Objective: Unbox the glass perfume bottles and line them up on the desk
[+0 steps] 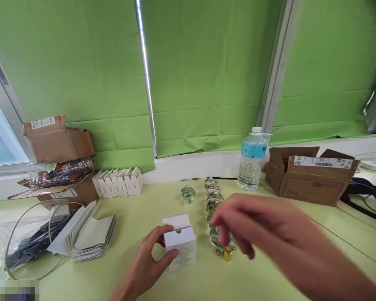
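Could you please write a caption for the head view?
Left hand holds a white box; right hand hovers near a row of round bottles.

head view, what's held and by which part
The left hand holds the white box by its left side, near the flap; nothing visibly held by the right hand.

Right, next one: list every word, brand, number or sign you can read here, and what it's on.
None reads clearly enough to quote.
White box in the left hand: lines of print, too small.
Water bottle: print on its blue label, too small.
Row of white boxes: print, blurred.
Open cardboard box, far right: barcode label and purple mark, unreadable.
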Motion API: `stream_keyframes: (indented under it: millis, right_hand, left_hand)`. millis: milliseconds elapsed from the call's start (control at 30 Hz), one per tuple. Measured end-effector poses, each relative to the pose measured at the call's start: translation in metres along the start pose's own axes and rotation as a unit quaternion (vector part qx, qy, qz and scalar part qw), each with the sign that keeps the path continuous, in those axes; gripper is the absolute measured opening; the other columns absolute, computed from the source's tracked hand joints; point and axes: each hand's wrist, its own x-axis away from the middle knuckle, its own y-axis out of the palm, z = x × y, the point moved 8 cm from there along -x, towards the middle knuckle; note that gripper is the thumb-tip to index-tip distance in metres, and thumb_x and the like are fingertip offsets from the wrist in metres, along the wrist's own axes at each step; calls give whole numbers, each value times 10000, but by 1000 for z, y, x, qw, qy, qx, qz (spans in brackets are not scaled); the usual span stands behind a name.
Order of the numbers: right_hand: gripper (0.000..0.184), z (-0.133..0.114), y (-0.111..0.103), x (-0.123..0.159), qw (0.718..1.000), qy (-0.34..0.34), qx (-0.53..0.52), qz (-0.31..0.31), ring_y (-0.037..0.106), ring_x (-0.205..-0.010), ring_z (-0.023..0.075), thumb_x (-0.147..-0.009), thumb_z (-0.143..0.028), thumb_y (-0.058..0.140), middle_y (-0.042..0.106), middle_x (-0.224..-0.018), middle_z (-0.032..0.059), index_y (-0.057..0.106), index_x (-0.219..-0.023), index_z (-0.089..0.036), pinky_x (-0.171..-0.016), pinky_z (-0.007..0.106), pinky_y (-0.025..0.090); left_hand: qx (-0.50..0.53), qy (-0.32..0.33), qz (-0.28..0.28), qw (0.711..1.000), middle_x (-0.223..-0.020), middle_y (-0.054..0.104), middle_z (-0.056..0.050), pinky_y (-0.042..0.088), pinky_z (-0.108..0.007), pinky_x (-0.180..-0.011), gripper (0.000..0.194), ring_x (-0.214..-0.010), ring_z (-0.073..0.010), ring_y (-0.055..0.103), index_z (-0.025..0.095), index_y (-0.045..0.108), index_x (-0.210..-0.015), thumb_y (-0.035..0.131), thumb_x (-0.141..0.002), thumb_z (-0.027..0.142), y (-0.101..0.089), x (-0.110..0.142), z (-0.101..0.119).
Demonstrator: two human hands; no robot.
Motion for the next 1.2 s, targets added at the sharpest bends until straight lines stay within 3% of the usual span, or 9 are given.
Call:
stream_keyframes:
  millis: [100, 200, 300, 533, 667, 767, 1000, 1200]
  right_hand:
    - [294, -11, 33, -18, 991, -10, 54, -119, 574, -692, 189, -925, -440, 438, 643, -740, 22, 644, -1031, -259, -609, 278, 407]
    - [353, 1, 61, -29, 982, -11, 107, -154, 595, -816, 228, -906, -428, 467, 666, -841, 45, 591, -1187, -254, -673, 295, 390]
    - [401, 10, 75, -33, 979, -18, 120, -166, 604, -865, 243, -907, -431, 460, 675, -912, 69, 569, -1245, -246, -680, 298, 378]
    - [358, 3, 79, -13, 971, -24, 150, -185, 609, -791, 237, -928, -435, 408, 675, -801, 55, 713, -900, -251, -657, 315, 372]
    - [337, 9, 91, 2, 965, 17, 173, -199, 609, -896, 300, -867, -480, 489, 685, -924, 84, 690, -1022, -259, -659, 337, 406]
    - [354, 6, 94, 6, 963, 11, 163, -213, 608, -911, 304, -851, -488, 509, 687, -928, 80, 674, -1074, -269, -649, 330, 409]
    - [340, 2, 85, -17, 976, -23, 118, -181, 608, -796, 226, -897, -463, 463, 675, -898, 34, 617, -1159, -310, -615, 284, 346]
    - [262, 10, 78, -28, 979, -31, 116, -163, 589, -754, 194, -906, -411, 469, 669, -828, 11, 660, -1042, -295, -582, 256, 298]
  left_hand:
    - [8, 1, -3, 1000, -1072, 691, -55, 535, -364, -845, 413, -869, -203, 646, 283, 596, -1174, 689, -776, 344, 0, 0, 0]
    - [10, 0, -12, 1000, -1101, 678, -46, 526, -365, -858, 417, -886, -198, 639, 297, 582, -1190, 680, -787, 347, 1, 0, 0]
    - [17, 8, -14, 1000, -1096, 678, -49, 528, -356, -847, 411, -880, -197, 636, 292, 586, -1189, 677, -791, 343, 1, 0, 1]
    - [30, 9, -22, 999, -1013, 691, -27, 529, -317, -808, 395, -830, -176, 635, 284, 581, -1182, 667, -798, 312, 3, -1, 2]
    - [30, 26, -27, 999, -1003, 685, -16, 522, -289, -801, 415, -823, -160, 633, 280, 551, -1205, 651, -803, 250, 2, -2, 7]
    - [12, 45, -32, 998, -1045, 670, -14, 515, -276, -804, 408, -849, -157, 629, 293, 547, -1205, 642, -811, 246, 0, -2, 12]
    - [-3, 16, -34, 999, -1005, 677, 1, 515, -309, -821, 354, -858, -155, 641, 270, 487, -1134, 640, -817, 299, 2, 0, 4]
    - [6, -10, -15, 1000, -942, 667, 6, 540, -322, -783, 372, -821, -153, 662, 245, 463, -1039, 699, -759, 312, 0, 2, -7]
